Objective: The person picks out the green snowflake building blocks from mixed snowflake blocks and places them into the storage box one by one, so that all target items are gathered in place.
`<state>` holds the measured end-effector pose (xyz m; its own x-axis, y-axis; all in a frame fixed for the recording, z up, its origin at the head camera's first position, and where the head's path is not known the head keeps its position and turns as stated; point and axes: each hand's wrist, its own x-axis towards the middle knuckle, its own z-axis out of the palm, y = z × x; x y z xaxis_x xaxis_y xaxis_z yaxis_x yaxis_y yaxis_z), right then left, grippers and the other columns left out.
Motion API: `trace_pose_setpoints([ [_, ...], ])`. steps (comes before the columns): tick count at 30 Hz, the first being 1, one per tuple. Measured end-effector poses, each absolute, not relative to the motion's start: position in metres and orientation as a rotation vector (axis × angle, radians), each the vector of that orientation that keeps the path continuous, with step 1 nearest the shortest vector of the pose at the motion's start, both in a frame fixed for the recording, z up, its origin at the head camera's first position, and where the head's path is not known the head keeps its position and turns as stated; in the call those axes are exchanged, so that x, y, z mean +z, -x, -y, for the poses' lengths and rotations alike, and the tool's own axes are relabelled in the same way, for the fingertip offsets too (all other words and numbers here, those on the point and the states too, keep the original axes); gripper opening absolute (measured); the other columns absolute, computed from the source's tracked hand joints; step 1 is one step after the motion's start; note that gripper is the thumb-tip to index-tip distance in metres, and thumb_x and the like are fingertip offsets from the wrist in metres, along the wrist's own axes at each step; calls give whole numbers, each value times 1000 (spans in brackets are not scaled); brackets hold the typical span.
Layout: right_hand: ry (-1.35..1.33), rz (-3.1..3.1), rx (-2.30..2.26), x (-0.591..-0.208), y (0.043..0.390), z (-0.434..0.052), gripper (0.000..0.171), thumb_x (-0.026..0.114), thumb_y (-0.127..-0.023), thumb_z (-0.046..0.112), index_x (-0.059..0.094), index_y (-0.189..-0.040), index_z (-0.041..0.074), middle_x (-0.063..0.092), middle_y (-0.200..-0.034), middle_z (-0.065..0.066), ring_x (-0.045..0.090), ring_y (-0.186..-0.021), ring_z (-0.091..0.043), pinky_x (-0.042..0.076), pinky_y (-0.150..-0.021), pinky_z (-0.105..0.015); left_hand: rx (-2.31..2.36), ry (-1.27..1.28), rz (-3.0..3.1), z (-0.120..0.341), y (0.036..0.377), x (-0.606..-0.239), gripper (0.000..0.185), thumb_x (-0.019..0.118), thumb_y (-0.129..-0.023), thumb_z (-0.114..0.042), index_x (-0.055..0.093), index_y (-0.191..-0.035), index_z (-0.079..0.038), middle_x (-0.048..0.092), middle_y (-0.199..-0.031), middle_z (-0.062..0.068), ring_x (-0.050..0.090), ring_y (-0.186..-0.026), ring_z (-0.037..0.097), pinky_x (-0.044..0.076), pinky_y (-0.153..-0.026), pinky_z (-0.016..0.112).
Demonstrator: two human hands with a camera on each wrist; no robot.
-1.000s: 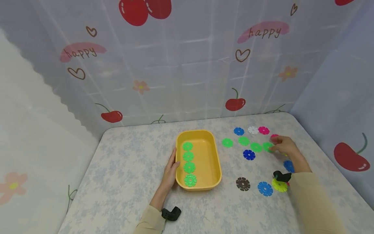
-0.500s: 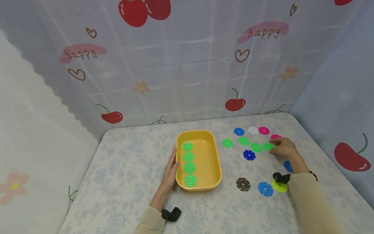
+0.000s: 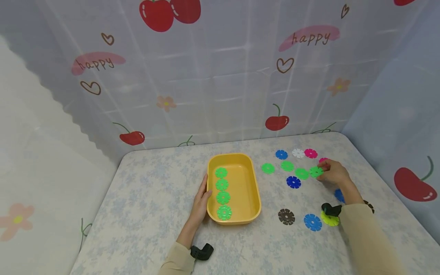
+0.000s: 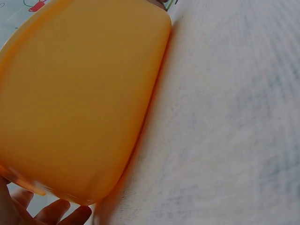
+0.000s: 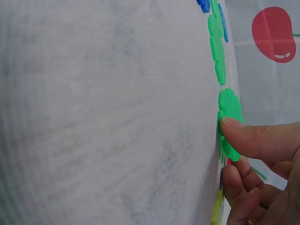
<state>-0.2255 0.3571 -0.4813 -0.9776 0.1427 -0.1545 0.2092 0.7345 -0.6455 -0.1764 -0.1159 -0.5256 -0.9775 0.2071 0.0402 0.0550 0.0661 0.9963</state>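
A yellow tray [image 3: 252, 191] stands mid-table with several green flower discs [image 3: 222, 197] in a row along its left side. My left hand [image 3: 205, 191] lies flat against the tray's left outer wall [image 4: 84, 103], and its fingertips [image 4: 61, 211] show under the rim. My right hand [image 3: 322, 170] is at the right end of a row of green discs on the table. It pinches the rightmost green disc [image 3: 315, 172]. In the right wrist view the thumb [image 5: 248, 138] presses on that disc [image 5: 229, 110], which tips up off the cloth.
Three more green discs [image 3: 287, 165] lie in the row toward the tray. Blue [image 3: 281, 154], white [image 3: 298, 153], pink [image 3: 311, 153], dark blue [image 3: 293, 181], brown [image 3: 286, 216] and yellow-green [image 3: 329, 219] discs are scattered around my right arm. A curtain wall closes the table's far side.
My right hand's fingers have settled on the rightmost green disc and its edge has tipped up slightly. The left hand and tray have not moved.
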Motion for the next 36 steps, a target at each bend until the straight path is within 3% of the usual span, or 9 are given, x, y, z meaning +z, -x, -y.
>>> trace_pose_setpoints([
  [6,-272,-2892,-1051,-482,226,-358,44,74,-78,2,58,-118,-9,51,-88,-12,46,-82,-27,38,-65,-31,2056,-292,-2219,117,177,-527,57,33,-107,-17,10,-159,-23,6,-166,-2,5,-153,19,10,-122,45],
  [13,-374,-2862,-1085,-482,226,-359,43,66,-85,2,56,-125,-10,57,-103,-27,52,-90,-35,44,-66,-31,2049,-314,-2232,116,176,-525,57,32,-107,-17,9,-159,-19,5,-166,0,3,-153,20,8,-122,45],
  [20,-444,-2827,-1116,-476,225,-358,42,61,-90,5,52,-128,-9,54,-106,-29,53,-86,-33,44,-65,-33,2049,-317,-2238,116,177,-525,57,32,-107,-14,10,-159,-22,6,-166,-1,4,-153,19,8,-122,46],
  [22,-432,-2811,-1150,-474,226,-356,42,60,-91,6,52,-129,-9,55,-106,-28,58,-86,-33,46,-67,-36,2056,-317,-2231,116,178,-525,57,32,-107,-13,11,-159,-22,6,-166,-2,4,-153,19,8,-122,45],
  [25,-363,-2815,-1199,-473,227,-355,39,58,-92,7,51,-128,-7,59,-94,-18,66,-80,-24,49,-62,-41,2063,-308,-2220,115,178,-525,57,31,-107,-13,10,-159,-21,6,-166,-2,4,-153,19,9,-122,44],
  [28,-271,-2801,-1251,-466,227,-346,38,56,-94,7,50,-128,-9,60,-84,-11,71,-78,-22,51,-61,-38,2070,-302,-2211,115,178,-524,57,31,-107,-12,10,-159,-21,6,-166,-2,4,-153,19,9,-122,44],
  [36,-232,-2790,-1301,-464,239,-314,35,62,-93,8,55,-125,-6,59,-90,-13,70,-74,-17,53,-59,-33,2081,-306,-2209,115,177,-524,57,31,-107,-10,9,-159,-17,6,-166,-1,4,-153,20,9,-122,45],
])
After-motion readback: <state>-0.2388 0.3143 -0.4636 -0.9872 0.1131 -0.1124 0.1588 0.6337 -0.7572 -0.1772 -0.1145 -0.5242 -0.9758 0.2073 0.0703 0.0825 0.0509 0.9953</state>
